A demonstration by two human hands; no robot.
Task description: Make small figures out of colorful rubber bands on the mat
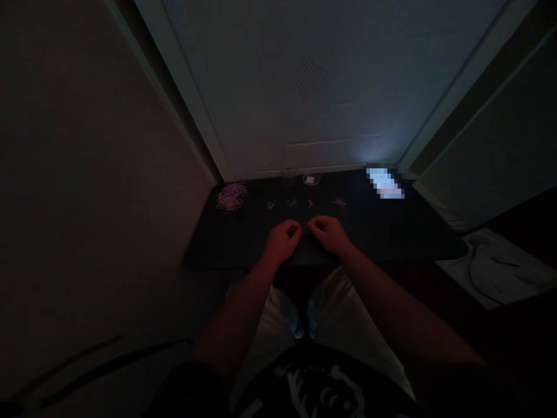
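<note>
Above the front part of a dark table (pixel 230 244), my left hand (pixel 282 241) and my right hand (pixel 329 233) face each other, fingertips almost meeting. Both are closed in a pinch. A short, thin strand (pixel 304 227) spans the small gap between them; its kind is too dim to make out. Beyond the hands lie small separate clusters of thin strands: a yellowish one (pixel 271 204), a bluish one (pixel 291 202), a pink-red one (pixel 309 203) and a pink-purple one (pixel 340 202). A larger mixed heap of pink and pale strands (pixel 231 196) sits at the table's left end.
At the back edge stand a small round clear dish (pixel 311 180) with a white square and a faint transparent container (pixel 288 175). A bright, pixelated rectangle (pixel 385 183) glows at the back right. A pale panel (pixel 304 116) rises behind the table. The scene is very dark.
</note>
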